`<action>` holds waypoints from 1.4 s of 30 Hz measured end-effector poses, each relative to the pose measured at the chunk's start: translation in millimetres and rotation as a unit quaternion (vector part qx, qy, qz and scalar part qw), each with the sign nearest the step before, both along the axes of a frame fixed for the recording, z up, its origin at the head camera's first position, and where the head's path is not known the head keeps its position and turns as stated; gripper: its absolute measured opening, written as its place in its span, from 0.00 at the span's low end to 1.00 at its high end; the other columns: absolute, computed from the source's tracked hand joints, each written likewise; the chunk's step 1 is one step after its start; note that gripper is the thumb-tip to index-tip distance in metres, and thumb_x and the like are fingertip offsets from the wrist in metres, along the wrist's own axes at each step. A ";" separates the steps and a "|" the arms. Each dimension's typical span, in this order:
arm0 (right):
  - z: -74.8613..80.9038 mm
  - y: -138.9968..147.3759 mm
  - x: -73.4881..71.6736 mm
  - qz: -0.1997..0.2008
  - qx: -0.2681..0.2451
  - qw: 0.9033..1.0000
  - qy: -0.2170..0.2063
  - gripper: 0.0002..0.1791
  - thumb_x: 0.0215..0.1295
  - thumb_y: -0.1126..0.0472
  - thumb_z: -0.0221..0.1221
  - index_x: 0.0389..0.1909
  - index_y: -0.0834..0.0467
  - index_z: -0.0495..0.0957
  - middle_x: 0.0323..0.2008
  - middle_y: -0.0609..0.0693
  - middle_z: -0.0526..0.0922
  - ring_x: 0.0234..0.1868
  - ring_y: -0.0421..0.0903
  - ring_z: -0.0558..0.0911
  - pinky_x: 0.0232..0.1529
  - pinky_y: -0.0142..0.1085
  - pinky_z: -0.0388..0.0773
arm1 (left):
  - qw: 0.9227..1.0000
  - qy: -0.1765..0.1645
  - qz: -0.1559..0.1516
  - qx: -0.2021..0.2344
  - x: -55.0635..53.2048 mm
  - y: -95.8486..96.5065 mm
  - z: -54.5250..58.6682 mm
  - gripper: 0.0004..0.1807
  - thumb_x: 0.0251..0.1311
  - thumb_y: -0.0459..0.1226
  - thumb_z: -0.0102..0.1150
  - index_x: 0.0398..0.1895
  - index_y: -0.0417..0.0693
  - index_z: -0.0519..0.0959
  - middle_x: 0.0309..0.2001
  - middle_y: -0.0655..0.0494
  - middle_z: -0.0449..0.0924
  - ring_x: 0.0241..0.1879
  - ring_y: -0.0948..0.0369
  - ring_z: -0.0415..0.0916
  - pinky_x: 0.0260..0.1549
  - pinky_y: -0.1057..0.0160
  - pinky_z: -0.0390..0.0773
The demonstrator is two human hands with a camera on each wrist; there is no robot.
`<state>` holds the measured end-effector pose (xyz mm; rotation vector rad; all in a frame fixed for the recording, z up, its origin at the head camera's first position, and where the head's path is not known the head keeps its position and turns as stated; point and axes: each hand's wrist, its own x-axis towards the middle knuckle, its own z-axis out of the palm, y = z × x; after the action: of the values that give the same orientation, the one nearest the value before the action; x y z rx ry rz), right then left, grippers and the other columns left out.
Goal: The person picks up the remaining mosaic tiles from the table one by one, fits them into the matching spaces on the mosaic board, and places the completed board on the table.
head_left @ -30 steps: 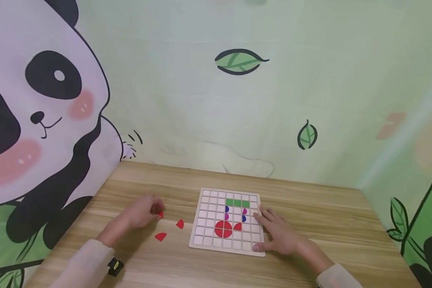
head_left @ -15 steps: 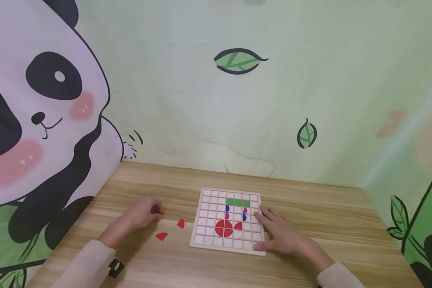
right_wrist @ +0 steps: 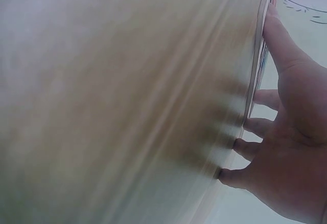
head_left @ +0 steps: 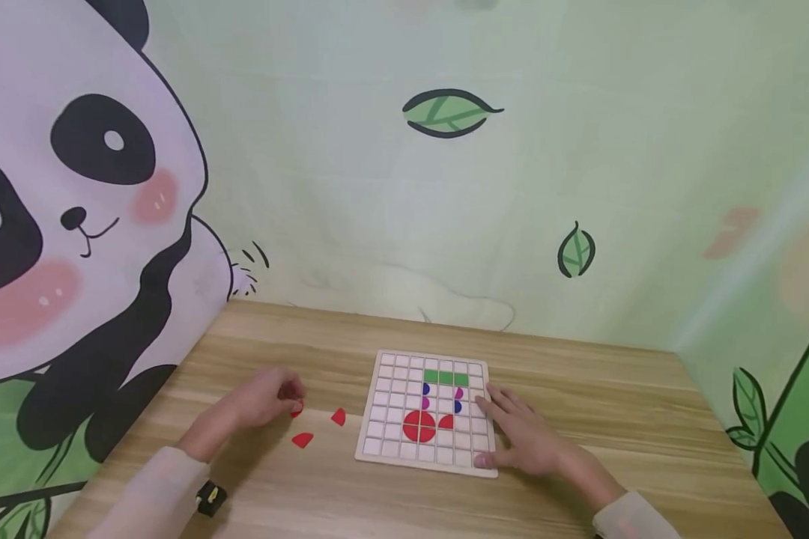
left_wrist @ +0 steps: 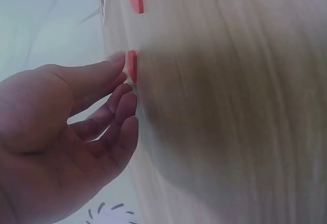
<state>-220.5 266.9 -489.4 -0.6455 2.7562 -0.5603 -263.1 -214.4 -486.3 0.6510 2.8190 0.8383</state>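
Nearest us on the left, a small black device [head_left: 212, 498] sits by the cuff of a pale sleeve [head_left: 151, 494]. Beyond it, a flat red quarter-circle piece [head_left: 302, 440] lies on the wood-grained tabletop [head_left: 310, 494], and a second red quarter-circle [head_left: 338, 417] lies a little farther and to the right.

Beside them, the left hand [head_left: 263, 397] curls its fingers and appears to pinch a third red quarter-circle [left_wrist: 132, 66] at its thumb tip. Half a second ago we could not see this piece from the head; now its red shows under the thumb, though the hand has barely moved. We take it that the grip is being adjusted and the piece is not yet carried across; we cannot tell whether it is clear of the wood.

To the right, the pale square grid board [head_left: 418, 463] lies flat, unmoved. The right hand [head_left: 522, 438] spreads its thumb and fingers along its right edge, steadying it, we judge. On the board are a red circle [head_left: 419, 427] of four quarters, one more red quarter just right of it, blue and magenta half-circles, and, farther off, a green bar [head_left: 446, 377].

Bare wood separates the loose pieces from the board's left edge, and another strip runs between its far edge and the pale green wall [head_left: 350, 187].
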 end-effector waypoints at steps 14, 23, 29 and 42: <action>-0.9 -1.2 -2.2 0.002 0.002 1.000 0.010 0.59 0.60 0.28 0.68 0.84 0.55 0.58 0.85 0.59 0.46 0.84 0.67 0.44 0.76 0.72 0.43 | 0.999 -0.021 -0.016 0.020 3.5 -3.0 4.2 0.09 0.61 0.24 0.70 0.35 0.45 0.81 0.33 0.59 0.81 0.37 0.62 0.77 0.39 0.61 0.81; -0.7 -2.0 -2.0 -0.001 0.005 1.000 0.002 0.59 0.60 0.28 0.68 0.84 0.55 0.58 0.85 0.58 0.46 0.84 0.67 0.44 0.76 0.71 0.43 | 0.998 -0.039 -0.016 0.054 3.6 7.9 12.2 0.07 0.65 0.29 0.71 0.39 0.50 0.83 0.36 0.61 0.82 0.37 0.61 0.80 0.37 0.60 0.81; -0.7 -0.8 -1.6 -0.002 0.002 1.000 0.002 0.59 0.60 0.29 0.69 0.84 0.55 0.58 0.85 0.58 0.46 0.84 0.67 0.44 0.76 0.71 0.42 | 0.996 -0.035 -0.032 0.074 1.7 39.5 25.5 0.05 0.68 0.33 0.70 0.37 0.51 0.82 0.35 0.61 0.83 0.35 0.62 0.82 0.35 0.61 0.83; -1.8 -1.2 -1.8 -0.002 0.004 1.000 0.002 0.59 0.59 0.28 0.69 0.84 0.54 0.58 0.85 0.57 0.46 0.84 0.67 0.44 0.76 0.71 0.44 | 0.995 -0.058 -0.026 0.079 -6.8 125.8 32.8 0.05 0.68 0.38 0.72 0.37 0.57 0.83 0.35 0.62 0.82 0.37 0.59 0.79 0.37 0.60 0.83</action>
<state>-222.3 265.6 -491.2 -0.6397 2.7636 -0.5487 -269.9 -88.7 -453.5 0.6694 2.6419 1.0614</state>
